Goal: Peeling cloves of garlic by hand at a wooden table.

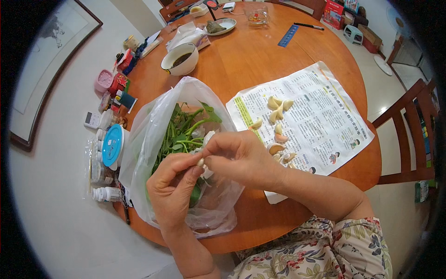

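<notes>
Between the fingertips of my left hand is a small garlic clove. My right hand meets it there, thumb and forefinger pinched at the clove's upper end; whether they grip loose skin is too small to tell. Both hands are over an open white plastic bag that holds green leafy stems and some pale garlic skin. To the right, a printed paper sheet lies on the table with several peeled-looking garlic cloves towards its middle. Unpeeled cloves lie nearer my right wrist.
On the round wooden table stand a bowl of dark liquid, a tissue pack, a plate and a glass ashtray. Jars and a blue-lidded tub line the left edge by the wall. A wooden chair is at right.
</notes>
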Demonstrator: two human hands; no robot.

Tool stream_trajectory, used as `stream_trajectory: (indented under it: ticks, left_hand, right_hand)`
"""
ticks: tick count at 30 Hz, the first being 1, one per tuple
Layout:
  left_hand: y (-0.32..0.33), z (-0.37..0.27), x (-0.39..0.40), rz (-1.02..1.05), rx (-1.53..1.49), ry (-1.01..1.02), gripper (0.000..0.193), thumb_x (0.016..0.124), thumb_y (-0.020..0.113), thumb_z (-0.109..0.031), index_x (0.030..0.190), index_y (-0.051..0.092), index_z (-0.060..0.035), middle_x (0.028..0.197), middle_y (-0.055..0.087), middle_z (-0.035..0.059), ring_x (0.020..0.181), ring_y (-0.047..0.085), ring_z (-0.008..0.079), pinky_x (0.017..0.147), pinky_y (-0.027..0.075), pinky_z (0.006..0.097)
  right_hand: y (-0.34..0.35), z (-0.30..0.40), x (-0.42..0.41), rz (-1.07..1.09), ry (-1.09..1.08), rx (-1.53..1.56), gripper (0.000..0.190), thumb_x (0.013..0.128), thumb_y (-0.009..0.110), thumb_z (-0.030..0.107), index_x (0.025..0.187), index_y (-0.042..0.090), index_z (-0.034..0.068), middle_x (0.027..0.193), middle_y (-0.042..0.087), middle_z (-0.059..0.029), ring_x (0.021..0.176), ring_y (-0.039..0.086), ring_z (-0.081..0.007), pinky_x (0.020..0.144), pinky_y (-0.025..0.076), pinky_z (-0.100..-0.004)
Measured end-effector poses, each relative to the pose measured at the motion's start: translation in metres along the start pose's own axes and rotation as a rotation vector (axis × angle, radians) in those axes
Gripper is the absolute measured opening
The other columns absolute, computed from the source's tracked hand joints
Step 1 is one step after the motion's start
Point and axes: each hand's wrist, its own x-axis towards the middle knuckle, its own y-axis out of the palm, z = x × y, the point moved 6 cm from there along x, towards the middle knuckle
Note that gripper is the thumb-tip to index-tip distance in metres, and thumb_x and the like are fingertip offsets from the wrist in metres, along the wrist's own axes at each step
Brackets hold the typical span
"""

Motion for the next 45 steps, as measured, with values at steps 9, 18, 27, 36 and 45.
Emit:
stream_trajectory:
  ticks: [9,18,27,36,45]
  left_hand:
    - [-0.0017,0.0033,-0.0002,-0.003,-0.028,-0.044,0.019,0.081,0.071,0.003,0.100,0.070,0.0039,0.098,0.066,0.0086,0.086,0.061,0.0123,0.077,0.048,0.0230]
    - [0.0008,0.0004,-0.0006,0.015,-0.016,0.002,0.020,0.081,0.072,0.002,0.100,0.070,0.0042,0.097,0.065,0.0087,0.090,0.060,0.0132,0.079,0.048,0.0244]
    - [-0.0020,0.0043,-0.0011,-0.007,-0.055,-0.046,0.020,0.080,0.073,0.001,0.100,0.070,0.0037,0.097,0.066,0.0084,0.087,0.060,0.0125,0.077,0.048,0.0238]
    - [-0.0018,0.0033,0.0000,-0.011,-0.056,-0.068,0.019,0.080,0.072,0.001,0.099,0.070,0.0045,0.096,0.066,0.0090,0.086,0.060,0.0125,0.076,0.048,0.0233]
    - [0.0005,0.0011,0.0011,-0.008,0.044,0.001,0.014,0.084,0.068,0.000,0.098,0.069,0.0031,0.091,0.065,0.0068,0.078,0.060,0.0118,0.070,0.049,0.0240]
  right_hand:
    - [0.0003,-0.0032,0.0018,-0.077,-0.034,0.064,0.012,0.081,0.062,0.009,0.077,0.063,-0.003,0.067,0.062,-0.0045,0.065,0.055,-0.0071,0.056,0.045,-0.0258]
    - [-0.0014,-0.0036,0.0034,-0.084,-0.087,0.004,0.013,0.081,0.062,0.009,0.076,0.063,-0.003,0.063,0.060,-0.0034,0.061,0.053,-0.0065,0.053,0.044,-0.0258]
    - [-0.0004,-0.0022,0.0023,-0.084,-0.066,0.048,0.013,0.082,0.061,0.010,0.078,0.064,-0.002,0.065,0.061,-0.0008,0.059,0.052,-0.0054,0.050,0.042,-0.0242]
    - [0.0000,-0.0043,0.0030,-0.085,-0.109,0.038,0.013,0.084,0.062,0.011,0.079,0.063,-0.001,0.065,0.059,0.0003,0.060,0.051,-0.0042,0.051,0.040,-0.0230]
    - [-0.0006,-0.0083,0.0033,-0.080,-0.038,0.040,0.014,0.083,0.062,0.011,0.077,0.062,-0.001,0.065,0.059,0.0000,0.061,0.050,-0.0046,0.052,0.040,-0.0233]
